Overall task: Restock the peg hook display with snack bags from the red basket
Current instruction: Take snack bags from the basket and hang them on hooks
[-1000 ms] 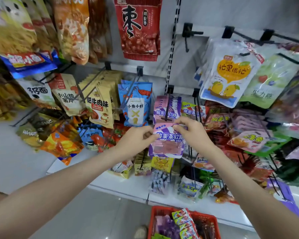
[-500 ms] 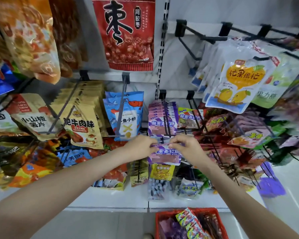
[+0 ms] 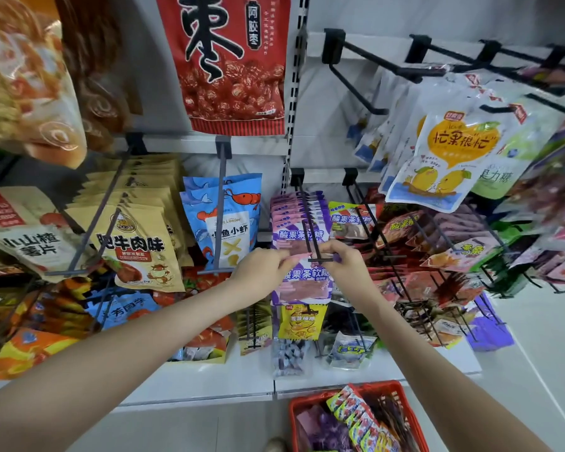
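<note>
scene: a shop wall of peg hooks hung thick with snack bags, seen from a head-worn camera looking forward and down along two bare forearms.
left hand: the left hand reaches in from the lower left; thumb and fingers pinch the top left corner of a purple snack bag.
right hand: the right hand reaches in from the lower right; its curled fingers pinch the top right edge of the same bag.
purple snack bag: held upright between the two hands, its top edge right at the crossbar tip of a black peg hook. whether the hook passes through the bag's hole cannot be told.
on that hook: a row of matching purple bags hangs behind the held one, further back toward the wall.
red basket: the red basket sits low at the bottom edge, below the hands and well apart from them, with purple packets and multicoloured packets inside.
left neighbours: a blue bag with a shrimp drawing hangs just left of the purple row; tan bags hang further left.
above: a large red bag printed with dried fruit hangs over the centre.
right: a white bag with yellow mangoes hangs up and to the right.
below: a white shelf runs under the hooks.
</note>
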Tool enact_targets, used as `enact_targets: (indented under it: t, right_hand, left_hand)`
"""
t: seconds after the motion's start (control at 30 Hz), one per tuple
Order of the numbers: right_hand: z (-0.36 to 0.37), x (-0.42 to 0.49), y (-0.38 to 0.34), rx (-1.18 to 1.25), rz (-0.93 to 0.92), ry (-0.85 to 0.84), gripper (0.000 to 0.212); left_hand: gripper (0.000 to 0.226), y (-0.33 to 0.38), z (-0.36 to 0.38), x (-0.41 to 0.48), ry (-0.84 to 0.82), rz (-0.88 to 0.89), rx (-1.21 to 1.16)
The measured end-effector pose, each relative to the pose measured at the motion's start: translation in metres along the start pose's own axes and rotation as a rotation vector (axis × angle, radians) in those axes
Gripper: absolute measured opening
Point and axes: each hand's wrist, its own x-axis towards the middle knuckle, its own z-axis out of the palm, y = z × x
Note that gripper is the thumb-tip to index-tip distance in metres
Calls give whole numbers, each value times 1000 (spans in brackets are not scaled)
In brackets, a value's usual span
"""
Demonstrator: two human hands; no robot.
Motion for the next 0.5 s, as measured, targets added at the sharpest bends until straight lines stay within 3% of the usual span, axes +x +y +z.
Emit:
enact_targets:
  t: [0.13,0.37,0.4,0.5]
  right_hand:
    - [0,9,-1,-51,-15,-43,36]
    - [1,30,6,-41,-37,-75,13]
    - [4,36,6,-76,-57,-53,12]
    - [13,59,4,-219,-112,54,11]
  left_hand:
    - [36,-1,2,4,67,-21,84]
    - [28,3,11,13,241,-21,297]
    - [31,5,12,14,292,4,348]
    - [71,5,21,17,421,165,582]
